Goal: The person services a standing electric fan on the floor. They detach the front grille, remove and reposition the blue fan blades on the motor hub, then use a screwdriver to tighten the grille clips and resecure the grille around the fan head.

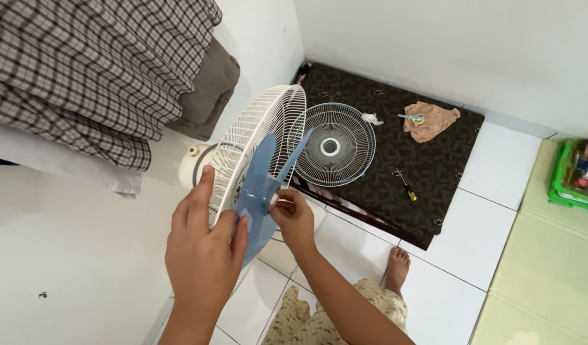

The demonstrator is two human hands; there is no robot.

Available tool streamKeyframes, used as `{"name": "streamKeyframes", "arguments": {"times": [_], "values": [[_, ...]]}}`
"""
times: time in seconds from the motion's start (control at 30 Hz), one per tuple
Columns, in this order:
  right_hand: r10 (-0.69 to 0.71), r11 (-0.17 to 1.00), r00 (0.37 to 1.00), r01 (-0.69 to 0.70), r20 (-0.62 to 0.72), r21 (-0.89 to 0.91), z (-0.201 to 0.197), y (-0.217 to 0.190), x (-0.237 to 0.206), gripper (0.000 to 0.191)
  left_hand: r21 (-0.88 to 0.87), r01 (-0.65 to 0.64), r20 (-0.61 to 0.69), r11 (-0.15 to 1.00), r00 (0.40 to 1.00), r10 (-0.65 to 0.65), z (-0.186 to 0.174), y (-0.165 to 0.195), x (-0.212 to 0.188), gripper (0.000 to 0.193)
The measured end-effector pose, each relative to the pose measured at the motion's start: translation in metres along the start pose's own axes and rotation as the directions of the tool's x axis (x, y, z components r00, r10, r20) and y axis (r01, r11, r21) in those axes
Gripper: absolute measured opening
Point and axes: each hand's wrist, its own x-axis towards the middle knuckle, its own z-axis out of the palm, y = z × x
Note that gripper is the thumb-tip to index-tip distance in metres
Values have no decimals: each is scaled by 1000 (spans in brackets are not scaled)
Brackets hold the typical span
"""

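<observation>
Head view: a translucent blue fan blade [259,185] is being handled at the centre of a white wire rear guard [259,137], which stands upright on the fan's white motor housing [198,160]. The left hand [204,246] is spread over the lower lobe of the blade, fingers curled onto its edge so that it is steadied. The right hand [294,214] is pinched closed on the small hub at the blade's centre; whether a cap or nut is held there cannot be told, since the fingertips cover it.

The step in hand is judged to be work at the hub, with the blade either being seated on or drawn off the motor shaft. The next move would call for the blade to be held against turning while the hub piece is twisted, and for the thin plastic lobes to be kept clear of the guard wires.

Beyond the rear guard, the detached front guard [332,145], a round disc of fine radial wires with a ring at its centre, lies flat on a dark patterned mat [434,166]. Further from the guard on the same mat lie a small yellow-handled screwdriver [406,186] and a crumpled tan cloth [431,120]. Glossy white floor tiles [479,236] surround the mat. A checked fabric [96,70] hangs left of the guard.
</observation>
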Motion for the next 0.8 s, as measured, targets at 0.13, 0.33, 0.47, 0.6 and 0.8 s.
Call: {"name": "streamKeyframes", "arguments": {"times": [0.13,0.33,0.47,0.6,0.8], "values": [[-207,967,977,211,42,-144,0,-2,-1,31,-2,-16,-18,1000,1000,16,1,-1,1,14],[294,955,956,-293,11,-51,-4,-3,16,29,-22,-22,-7,1000,1000,22,1,-3,1,14],[540,830,836,-548,102,100,-8,-3,24,39,-23,-14,-4,1000,1000,14,2,-2,-1,14],[356,919,933,-361,60,160,-2,0,16,18,-12,-12,-3,1000,1000,12,2,-2,0,14],[100,993,995,-101,29,55,-1,2,2,27,-13,-11,-2,1000,1000,11,2,-1,0,14]]}}
